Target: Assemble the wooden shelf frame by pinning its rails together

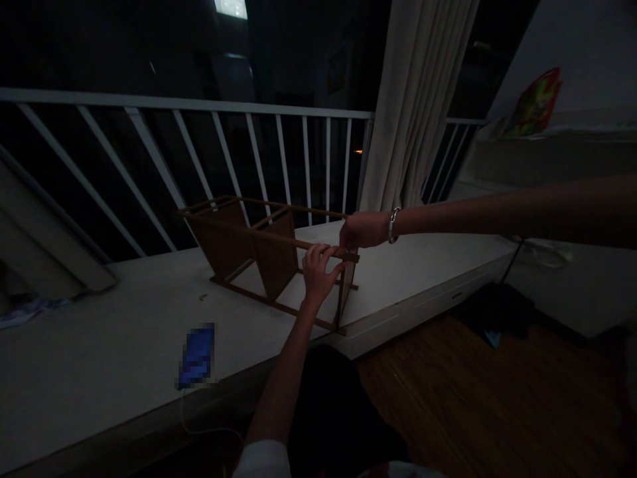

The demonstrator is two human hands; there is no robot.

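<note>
A small wooden shelf rack [271, 255] lies on its side on the white window seat, its boards standing upright between thin rails. My left hand [318, 271] is wrapped round the upper front rail near its right end, thumb below and fingers over the top. Just beyond it, my right hand [365, 229], with a silver bracelet [393, 224] at the wrist, is closed at the rack's right end beside the rail tip. Its fingertips are partly hidden, and what they pinch is too dark and small to make out.
A blue phone-like device [198, 355], blurred, lies on the window seat [124, 318] with a white cable [199, 431]. Small bits [203, 297] lie nearby. White railing [279, 153] and a curtain [415, 99] stand behind. Dark cloth [497, 309] lies on the wooden floor [448, 398].
</note>
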